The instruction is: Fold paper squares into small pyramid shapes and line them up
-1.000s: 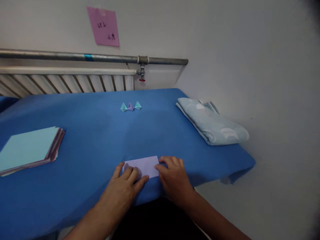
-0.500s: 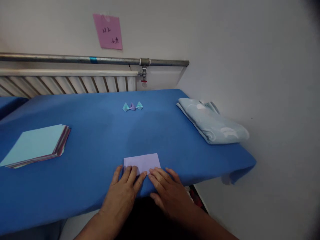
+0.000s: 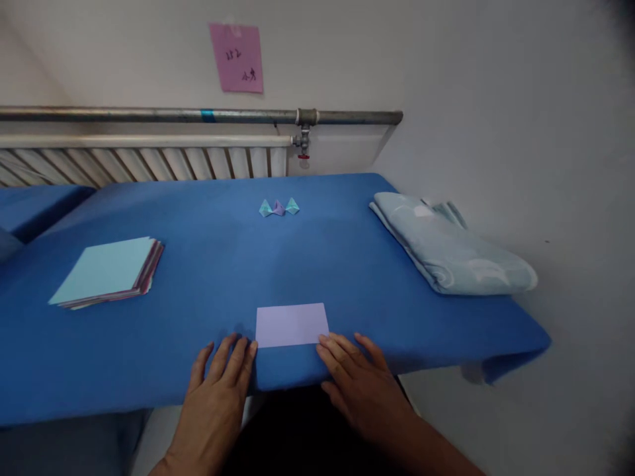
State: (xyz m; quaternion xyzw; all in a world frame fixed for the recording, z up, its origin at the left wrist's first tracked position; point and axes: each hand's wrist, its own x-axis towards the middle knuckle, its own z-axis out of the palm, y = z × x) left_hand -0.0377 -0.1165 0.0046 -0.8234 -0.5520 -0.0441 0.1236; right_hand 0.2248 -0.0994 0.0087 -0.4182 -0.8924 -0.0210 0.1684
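A pale purple sheet of paper (image 3: pixel 292 325), in the shape of a wide rectangle, lies flat near the front edge of the blue-covered table (image 3: pixel 208 264). My left hand (image 3: pixel 218 380) is open, palm down, its thumb tip at the paper's lower left corner. At the lower right corner rest the fingertips of my right hand (image 3: pixel 354 377), also open with fingers stretched out. Farther back, three small folded paper pieces stand in a row: a teal one (image 3: pixel 265 208), a purple one (image 3: pixel 278 208) and another teal one (image 3: pixel 292 206).
To the left lies a stack of coloured paper (image 3: pixel 106 270), light blue on top. A folded light blue blanket (image 3: pixel 451 248) sits along the right side by the wall. Behind the table are a radiator (image 3: pixel 188 162), a metal pipe (image 3: pixel 149 115) and a pink note (image 3: pixel 238 59).
My hands have moved apart along the paper's near edge, from its middle to its two lower corners. More of the paper now shows. The camera view has turned slightly left.
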